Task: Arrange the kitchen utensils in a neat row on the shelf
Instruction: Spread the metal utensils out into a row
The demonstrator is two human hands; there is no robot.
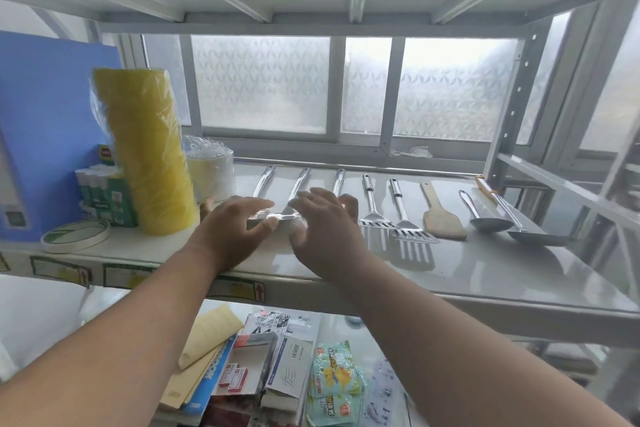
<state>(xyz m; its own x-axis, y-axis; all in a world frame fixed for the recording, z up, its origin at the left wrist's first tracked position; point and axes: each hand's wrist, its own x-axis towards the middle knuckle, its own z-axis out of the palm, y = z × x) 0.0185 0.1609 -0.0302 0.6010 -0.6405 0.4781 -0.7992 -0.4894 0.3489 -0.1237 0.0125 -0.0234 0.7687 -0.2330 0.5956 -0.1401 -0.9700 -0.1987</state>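
We find both hands on the shelf (485, 274), palms down over the leftmost utensil heads. The left hand (239, 218) grip pinches a steel utensil (294, 198) head; the right hand (323, 222) lies flat, fingers spread, its grip holding nothing we can see. Rightward run two slotted turners (375, 215), a wooden spatula (441, 218) and two ladles (488, 218), handles pointing back. A yellow roll (149, 156) stands left.
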